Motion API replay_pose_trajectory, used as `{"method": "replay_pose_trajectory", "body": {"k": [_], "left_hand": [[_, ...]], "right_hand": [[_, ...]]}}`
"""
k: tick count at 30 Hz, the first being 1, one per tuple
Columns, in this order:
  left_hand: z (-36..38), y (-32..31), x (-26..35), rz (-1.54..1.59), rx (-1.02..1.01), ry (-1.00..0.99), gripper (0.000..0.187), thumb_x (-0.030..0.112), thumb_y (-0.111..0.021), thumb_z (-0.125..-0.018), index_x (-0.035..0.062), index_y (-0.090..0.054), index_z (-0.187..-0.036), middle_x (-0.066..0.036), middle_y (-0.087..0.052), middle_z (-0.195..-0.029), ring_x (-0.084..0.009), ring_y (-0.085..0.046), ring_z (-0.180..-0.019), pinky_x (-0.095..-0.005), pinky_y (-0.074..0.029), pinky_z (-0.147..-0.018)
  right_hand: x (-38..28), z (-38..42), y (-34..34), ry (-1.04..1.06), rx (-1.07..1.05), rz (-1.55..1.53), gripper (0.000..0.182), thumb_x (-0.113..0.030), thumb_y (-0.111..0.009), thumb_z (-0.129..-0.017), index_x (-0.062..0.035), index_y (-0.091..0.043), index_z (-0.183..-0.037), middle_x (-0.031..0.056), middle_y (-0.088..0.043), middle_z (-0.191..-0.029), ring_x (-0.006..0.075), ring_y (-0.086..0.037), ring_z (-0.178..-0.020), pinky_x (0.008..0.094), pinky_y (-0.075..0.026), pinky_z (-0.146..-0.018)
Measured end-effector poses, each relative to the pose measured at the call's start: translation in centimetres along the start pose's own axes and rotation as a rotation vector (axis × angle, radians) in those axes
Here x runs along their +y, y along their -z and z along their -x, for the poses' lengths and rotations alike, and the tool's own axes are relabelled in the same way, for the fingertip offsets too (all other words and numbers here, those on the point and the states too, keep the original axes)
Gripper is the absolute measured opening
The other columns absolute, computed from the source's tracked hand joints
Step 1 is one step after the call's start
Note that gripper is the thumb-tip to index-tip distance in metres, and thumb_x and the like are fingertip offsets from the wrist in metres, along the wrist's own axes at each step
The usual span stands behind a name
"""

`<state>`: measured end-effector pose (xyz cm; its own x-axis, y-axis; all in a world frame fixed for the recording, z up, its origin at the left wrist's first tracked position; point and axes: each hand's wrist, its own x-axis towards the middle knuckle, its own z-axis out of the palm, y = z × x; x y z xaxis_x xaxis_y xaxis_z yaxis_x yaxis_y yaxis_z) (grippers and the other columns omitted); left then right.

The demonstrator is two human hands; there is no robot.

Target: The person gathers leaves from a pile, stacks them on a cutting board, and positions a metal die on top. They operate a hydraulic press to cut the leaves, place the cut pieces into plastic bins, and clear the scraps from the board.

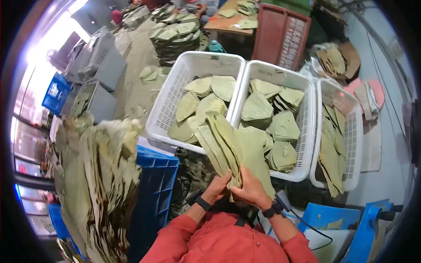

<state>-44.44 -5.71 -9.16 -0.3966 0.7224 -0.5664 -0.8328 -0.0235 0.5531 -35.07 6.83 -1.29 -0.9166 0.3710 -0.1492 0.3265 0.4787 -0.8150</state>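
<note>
A bundle of large, pale green dried leaves (222, 142), folded lengthwise into fan-like layers, is held upright in front of my chest. My left hand (216, 188) grips its narrow lower end from the left, thumb near the edge. From the other side my right hand (253, 188) closes on the same end, and a broad leaf spreads out behind it. The bundle's top overlaps the near rims of a left white basket (160, 107) and a middle white basket (309, 131). Both baskets contain stacks of cut, fan-shaped leaves (256, 106).
A third white basket (356, 149) at right holds longer folded leaves. A tall leaf pile (98, 175) stands at left by a blue crate (155, 175). Behind are a red crate (283, 37), a wooden table (219, 24) and stacked leaves (173, 37). Blue equipment (329, 215) sits at lower right.
</note>
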Motion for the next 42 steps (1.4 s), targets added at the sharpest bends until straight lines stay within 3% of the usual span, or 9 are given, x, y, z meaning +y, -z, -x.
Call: {"method": "replay_pose_trajectory", "body": {"k": [2, 5, 10, 20, 25, 29, 32, 34, 42], "left_hand": [[1.8, 0.5, 0.5, 0.043, -0.011, -0.038, 0.036, 0.025, -0.052, -0.093, 0.0043, -0.049, -0.123, -0.008, -0.06, -0.11, -0.0202, -0.061, -0.097, -0.0348, -0.052, -0.083], [3.9, 3.5, 1.0, 0.137, -0.034, 0.031, 0.038, 0.025, -0.052, -0.093, 0.0012, -0.049, -0.122, -0.011, -0.061, -0.111, -0.0225, -0.061, -0.1, -0.0382, -0.05, -0.089], [4.6, 11.8, 0.4, 0.33, -0.042, -0.014, 0.036, 0.022, -0.052, -0.092, -0.0004, -0.05, -0.121, -0.014, -0.059, -0.115, -0.0272, -0.06, -0.101, -0.0428, -0.049, -0.089], [5.2, 17.9, 1.6, 0.338, -0.033, -0.01, 0.036, 0.019, -0.05, -0.093, -0.0002, -0.048, -0.123, -0.013, -0.055, -0.119, -0.0275, -0.055, -0.108, -0.042, -0.046, -0.093], [6.7, 18.9, 2.2, 0.389, -0.132, 0.097, 0.037, 0.003, -0.047, -0.088, -0.0009, -0.047, -0.125, -0.012, -0.055, -0.121, -0.0254, -0.053, -0.112, -0.043, -0.044, -0.096], [5.6, 18.7, 0.3, 0.395, -0.165, 0.011, 0.037, 0.021, -0.05, -0.092, 0.002, -0.05, -0.124, -0.007, -0.057, -0.118, -0.0182, -0.056, -0.106, -0.0368, -0.045, -0.093], [5.6, 17.9, 0.0, 0.354, -0.175, 0.041, 0.04, 0.032, -0.053, -0.093, 0.0034, -0.054, -0.121, -0.005, -0.06, -0.114, -0.0142, -0.058, -0.1, -0.0332, -0.046, -0.091], [4.4, 18.4, -1.9, 0.219, -0.154, 0.005, 0.04, 0.035, -0.057, -0.09, 0.002, -0.059, -0.112, -0.004, -0.063, -0.107, -0.013, -0.062, -0.088, -0.0301, -0.048, -0.081], [4.6, 17.3, -1.7, 0.09, -0.116, -0.155, 0.057, 0.044, -0.062, -0.084, -0.0007, -0.056, -0.12, -0.005, -0.056, -0.119, -0.0131, -0.048, -0.11, -0.0277, -0.034, -0.094]], "right_hand": [[1.2, 0.6, -0.2, -0.054, -0.056, -0.093, 0.07, -0.016, -0.064, -0.074, 0.0065, -0.032, -0.132, 0.0218, -0.054, -0.11, 0.0271, -0.058, -0.096, 0.0348, -0.048, -0.08], [2.7, 0.1, 0.8, -0.405, -0.07, -0.815, 0.064, -0.004, -0.054, -0.071, 0.0059, -0.037, -0.132, 0.007, -0.058, -0.098, 0.0132, -0.059, -0.07, 0.0226, -0.048, -0.061], [6.2, 0.6, 8.0, -0.291, 0.18, -1.26, 0.055, -0.005, -0.048, -0.068, 0.0035, -0.048, -0.122, 0.0159, -0.058, -0.112, 0.0274, -0.059, -0.1, 0.0388, -0.049, -0.09], [5.4, 3.7, 14.3, -0.1, 0.457, -1.374, 0.064, -0.001, -0.043, -0.07, 0.0023, -0.038, -0.133, 0.0183, -0.051, -0.124, 0.0301, -0.055, -0.108, 0.0393, -0.046, -0.093], [1.3, 3.0, 15.0, -0.083, 0.614, -1.005, 0.054, -0.003, -0.046, -0.073, -0.0016, -0.045, -0.127, 0.0095, -0.058, -0.109, 0.0194, -0.057, -0.089, 0.0317, -0.048, -0.078], [-13.0, -3.5, 13.3, 0.225, 0.584, -0.663, 0.057, -0.002, -0.042, -0.073, -0.002, -0.043, -0.131, 0.0062, -0.057, -0.11, 0.0115, -0.055, -0.086, 0.0242, -0.045, -0.073], [-24.2, -5.7, 8.9, 0.512, 0.541, -0.331, 0.059, -0.001, -0.04, -0.075, 0.0038, -0.038, -0.134, 0.0144, -0.044, -0.134, 0.0249, -0.045, -0.12, 0.0347, -0.033, -0.103], [-29.4, -6.4, 5.9, 0.753, 0.55, 0.044, 0.055, -0.001, -0.038, -0.078, 0.0045, -0.038, -0.133, 0.0177, -0.044, -0.134, 0.0273, -0.043, -0.123, 0.0363, -0.033, -0.104], [-46.3, -5.9, -6.9, 1.414, 0.199, 0.419, 0.053, 0.007, -0.039, -0.075, 0.0037, -0.043, -0.128, 0.0209, -0.054, -0.122, 0.0351, -0.054, -0.11, 0.0401, -0.041, -0.095]]}}
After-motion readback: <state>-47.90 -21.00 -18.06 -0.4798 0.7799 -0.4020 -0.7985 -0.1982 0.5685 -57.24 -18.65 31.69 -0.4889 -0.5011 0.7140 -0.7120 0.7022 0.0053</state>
